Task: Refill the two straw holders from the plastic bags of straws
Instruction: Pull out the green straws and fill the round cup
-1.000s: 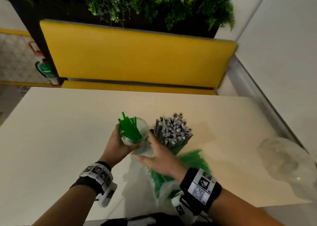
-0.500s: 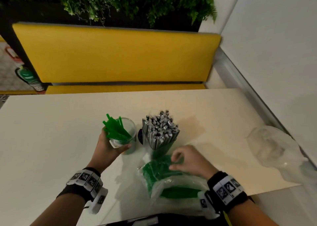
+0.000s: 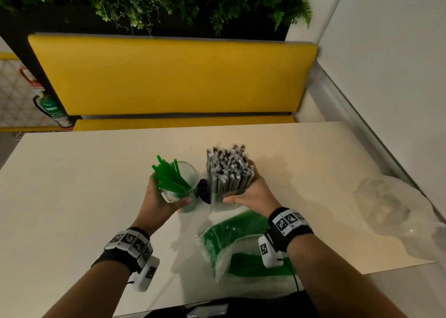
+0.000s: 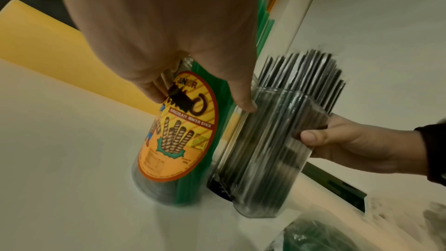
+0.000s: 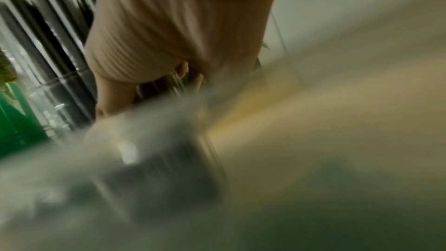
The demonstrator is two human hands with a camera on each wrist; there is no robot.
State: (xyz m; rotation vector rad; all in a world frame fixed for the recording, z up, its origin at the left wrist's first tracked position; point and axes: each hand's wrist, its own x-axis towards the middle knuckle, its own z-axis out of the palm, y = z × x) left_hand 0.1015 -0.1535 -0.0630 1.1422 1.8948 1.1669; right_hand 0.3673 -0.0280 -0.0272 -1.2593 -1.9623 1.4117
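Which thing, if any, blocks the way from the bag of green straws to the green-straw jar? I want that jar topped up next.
Nothing visible does. The bag of green straws lies just nearer than the jar, whose mouth is open; the left hand only grips its side.

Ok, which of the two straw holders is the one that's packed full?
The clear holder of grey wrapped straws, gripped by the right hand. Its straws fill it tightly. The labelled jar in the left hand holds only a loose, leaning bunch of green straws.

The two straw holders (image 4: 270, 152) are clear shiny plastic, one with a glossy paper label (image 4: 178, 127), and the table (image 3: 72, 185) looks smooth and matt.
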